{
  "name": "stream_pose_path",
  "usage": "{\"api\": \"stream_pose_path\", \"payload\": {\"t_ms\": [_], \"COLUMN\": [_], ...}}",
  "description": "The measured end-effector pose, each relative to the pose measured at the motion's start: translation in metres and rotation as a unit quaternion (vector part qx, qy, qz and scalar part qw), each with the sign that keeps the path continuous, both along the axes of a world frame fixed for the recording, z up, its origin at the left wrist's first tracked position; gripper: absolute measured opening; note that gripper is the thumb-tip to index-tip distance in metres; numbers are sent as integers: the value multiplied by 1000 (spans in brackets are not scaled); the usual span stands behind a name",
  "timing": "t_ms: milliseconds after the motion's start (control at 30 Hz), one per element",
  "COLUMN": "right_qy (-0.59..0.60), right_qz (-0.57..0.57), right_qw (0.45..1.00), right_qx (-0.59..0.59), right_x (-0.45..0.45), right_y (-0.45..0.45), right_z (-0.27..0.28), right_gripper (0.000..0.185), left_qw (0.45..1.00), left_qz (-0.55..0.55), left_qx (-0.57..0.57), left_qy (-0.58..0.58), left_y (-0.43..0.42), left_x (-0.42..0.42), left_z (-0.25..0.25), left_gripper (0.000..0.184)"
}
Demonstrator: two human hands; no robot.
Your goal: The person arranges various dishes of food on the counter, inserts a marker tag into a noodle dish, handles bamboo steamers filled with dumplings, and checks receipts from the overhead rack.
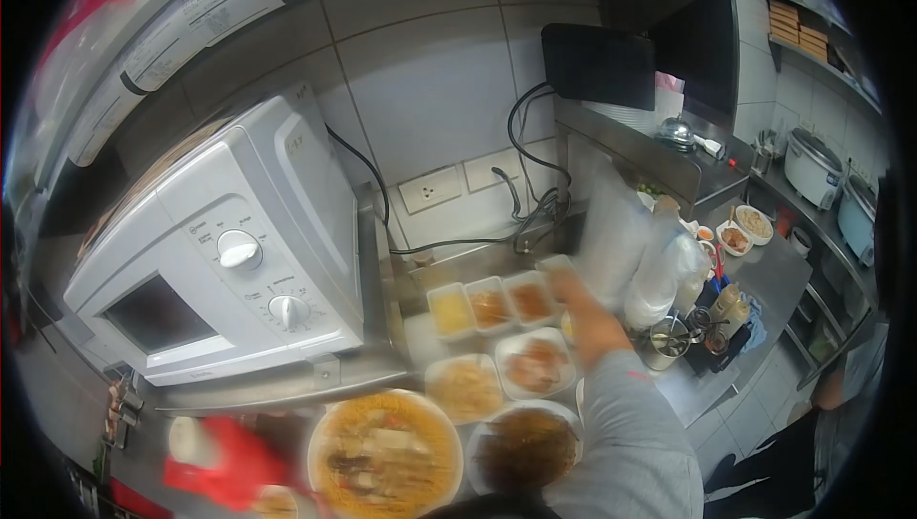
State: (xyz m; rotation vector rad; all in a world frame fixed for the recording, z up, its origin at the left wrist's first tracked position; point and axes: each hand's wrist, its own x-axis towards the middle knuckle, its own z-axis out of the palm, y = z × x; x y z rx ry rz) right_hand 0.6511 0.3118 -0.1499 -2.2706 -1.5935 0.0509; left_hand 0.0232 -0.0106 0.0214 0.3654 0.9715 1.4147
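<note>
My right hand (565,282) stretches to the back of the counter, beside small white tubs; motion blur hides its fingers and anything in them. Closest to it is a tub of reddish-brown food (528,299). Left of that stand a tub of orange-brown food (488,306) and one of yellow food (451,313). In front are a dish of pinkish pieces (537,366) and a dish of pale shreds (464,389). Nearer me lie a large round plate of yellow-orange food with pale pieces (384,457) and a bowl of dark brown food (527,449). My left hand cannot be made out.
A white microwave (229,242) stands at the left on a metal shelf. Blurred clear plastic (611,233) and a metal pot with utensils (669,339) are right of my arm. A blurred red object (229,466) lies lower left. Another person (812,433) stands at the right.
</note>
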Motion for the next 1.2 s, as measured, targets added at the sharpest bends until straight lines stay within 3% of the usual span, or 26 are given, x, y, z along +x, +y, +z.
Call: {"api": "stream_pose_path", "payload": {"t_ms": [433, 500, 600, 667, 700, 733, 767, 800, 867, 900, 933, 967, 1033, 1100, 1200], "right_qy": [-32, -71, -105, 40, 171, 307, 512, 409, 499, 677, 642, 629, 615, 561, 482], "right_qz": [19, 35, 54, 10, -5, -9, 9, 122, 203, 155, 202, 243, 243, 209, 268], "right_qw": [992, 992, 993, 999, 983, 942, 836, 851, 784, 691, 720, 726, 744, 796, 834], "right_qx": [123, 100, 10, 27, 71, 133, 201, 305, 308, 200, 167, 137, 96, 87, 24], "right_x": [45, 49, 28, 1, -10, -18, -17, -17, -29, -37, -36, -60, -93, -162, -251], "right_y": [53, 55, 16, -27, -45, -58, -66, -71, -94, -109, -114, -144, -177, -231, -304], "right_z": [-89, -89, -13, 57, 83, 105, 114, 118, 142, 173, 182, 218, 259, 308, 347], "right_gripper": [27, 25, 19, 16, 14, 13, 12, 12, 10, 8, 9, 11, 13, 15, 15], "left_qw": [1000, 1000, 1000, 1000, 1000, 1000, 999, 995, 974, 975, 977, 982, 976, 970, 956], "left_qz": [7, 4, 1, -10, -10, -11, -12, -68, -164, -164, -160, -157, -179, -207, -251], "left_qx": [9, 10, -1, 2, 6, 8, 11, 65, 152, 144, 133, 98, 111, 97, 90], "left_qy": [-4, -4, 3, -2, -13, -23, -33, -38, -46, -50, -54, -44, -55, -87, -118], "left_y": [-2, -3, -6, -8, -9, -9, -8, -6, -5, -2, -2, -13, -12, -12, -23], "left_x": [1, 3, 3, 3, 3, 2, 2, 2, -3, -6, -12, 1, 1, 4, 10], "left_z": [-7, -5, -1, 2, 3, 4, 4, 3, -6, -14, -21, 7, 5, 9, 11], "left_gripper": [71, 71, 72, 71, 68, 65, 62, 63, 65, 63, 61, 59, 57, 58, 59]}}
